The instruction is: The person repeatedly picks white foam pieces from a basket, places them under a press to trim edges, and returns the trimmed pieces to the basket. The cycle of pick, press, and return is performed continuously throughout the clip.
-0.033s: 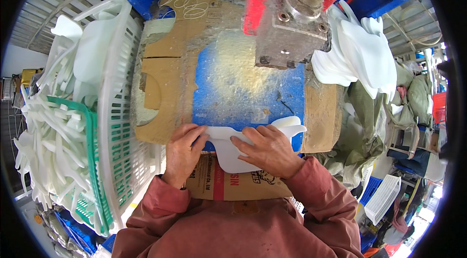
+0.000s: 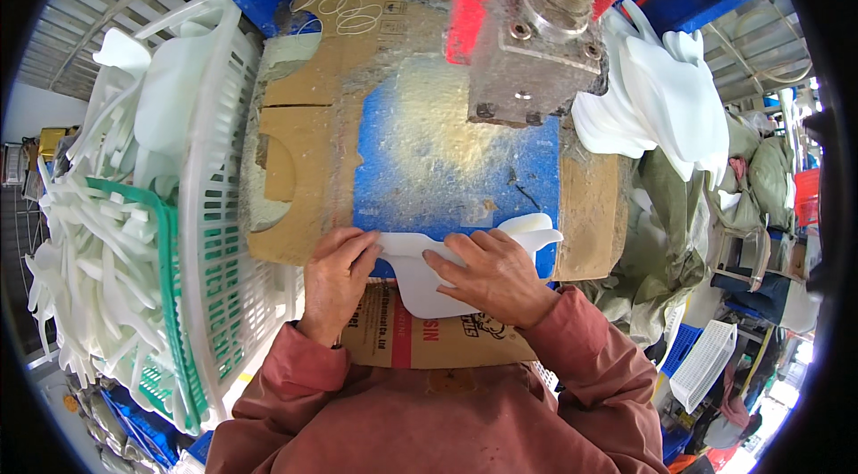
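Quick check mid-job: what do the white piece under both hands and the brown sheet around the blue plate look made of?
White piece: likely plastic or foam; smooth, matte, evenly white with rounded cut edges. Brown sheet: cardboard; dull tan, creased, with torn, dusty cut-outs. Left hand and right hand press flat on the piece.

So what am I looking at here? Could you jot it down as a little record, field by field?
Left hand: left hand pressing the left end of a flat white piece
Right hand: right hand spread flat on the same piece
Work surface: blue plate, dusted with pale powder, framed by cardboard
Above the plate: grey metal block on a threaded rod
Left side: white basket with white pieces, and a green basket full of white strips
Right side: pile of white pieces
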Available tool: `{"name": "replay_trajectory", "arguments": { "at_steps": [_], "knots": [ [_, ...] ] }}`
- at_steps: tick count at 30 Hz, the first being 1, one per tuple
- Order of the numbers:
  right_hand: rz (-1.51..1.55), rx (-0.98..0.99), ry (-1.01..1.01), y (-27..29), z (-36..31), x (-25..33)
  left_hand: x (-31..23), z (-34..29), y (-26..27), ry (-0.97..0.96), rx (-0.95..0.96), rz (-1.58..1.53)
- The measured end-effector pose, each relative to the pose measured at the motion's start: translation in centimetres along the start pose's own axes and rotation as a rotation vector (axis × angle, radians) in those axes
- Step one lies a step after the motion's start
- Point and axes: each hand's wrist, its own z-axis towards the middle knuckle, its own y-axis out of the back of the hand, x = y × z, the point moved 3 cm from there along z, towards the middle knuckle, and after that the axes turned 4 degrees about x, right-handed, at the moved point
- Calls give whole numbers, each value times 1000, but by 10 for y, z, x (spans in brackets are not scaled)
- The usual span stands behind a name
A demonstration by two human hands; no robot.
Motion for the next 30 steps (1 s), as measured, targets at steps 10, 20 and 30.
{"name": "replay_trajectory", "arguments": {
  "at_steps": [10,20,30],
  "knots": [
    [3,-34,-13,-6,1,-4,0,1,-1,43,15,78],
    [6,1,-45,-6,7,-3,4,8,-3,75,38,72],
    [-10,74,-79,-7,14,-5,7,12,-7,128,79,133]
  ]
}}
